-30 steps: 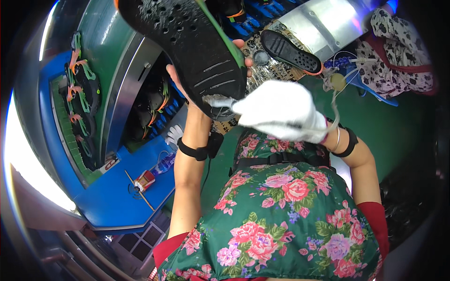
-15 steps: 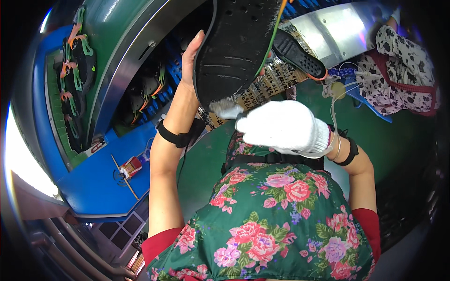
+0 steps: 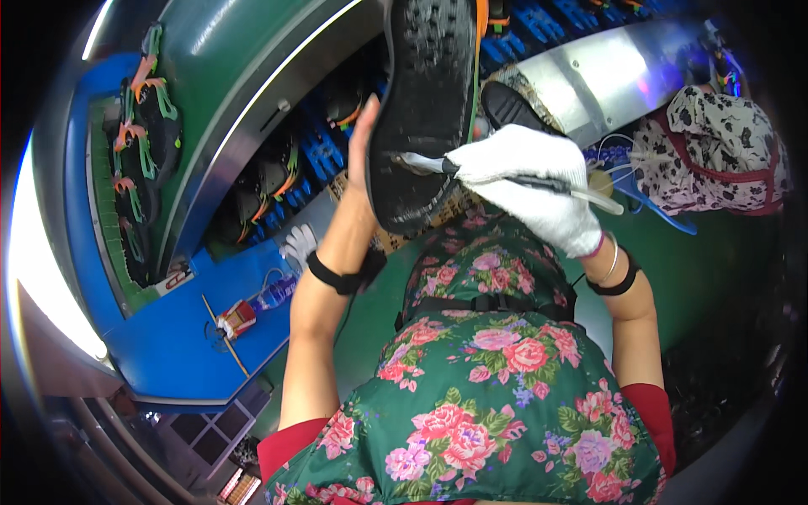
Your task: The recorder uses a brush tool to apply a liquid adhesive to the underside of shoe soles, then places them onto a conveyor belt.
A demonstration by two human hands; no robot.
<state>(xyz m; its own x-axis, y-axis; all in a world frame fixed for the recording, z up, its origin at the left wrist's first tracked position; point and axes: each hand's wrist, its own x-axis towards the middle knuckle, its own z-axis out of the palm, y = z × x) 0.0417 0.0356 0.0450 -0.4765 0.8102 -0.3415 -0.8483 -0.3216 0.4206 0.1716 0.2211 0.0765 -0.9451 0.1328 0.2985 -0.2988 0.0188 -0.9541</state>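
My left hand (image 3: 363,156) grips a black shoe (image 3: 421,109) from its left side. The shoe's bottom faces me, and its top end runs out of view. Most of my left fingers are hidden behind it. My right hand (image 3: 534,181), in a white knitted glove, is closed round the dark handle of a brush (image 3: 429,164). The brush's pale bristles touch the lower part of the sole, where wet-looking streaks show. A clear tube (image 3: 602,200) trails from the handle's rear. Behind my glove lies another black sole (image 3: 507,105), partly covered.
Shoes with orange and green straps (image 3: 135,151) stand at the left behind a curved metal edge (image 3: 244,101). A blue table (image 3: 168,358) holds a red-and-white carton (image 3: 237,319), a thin stick (image 3: 227,341) and a white glove (image 3: 299,244). Spotted cloth (image 3: 715,151) hangs at the right.
The brush has moved from the sole's lower edge up onto its face. The shoe has shifted slightly, and my right hand has risen, covering part of the other sole.
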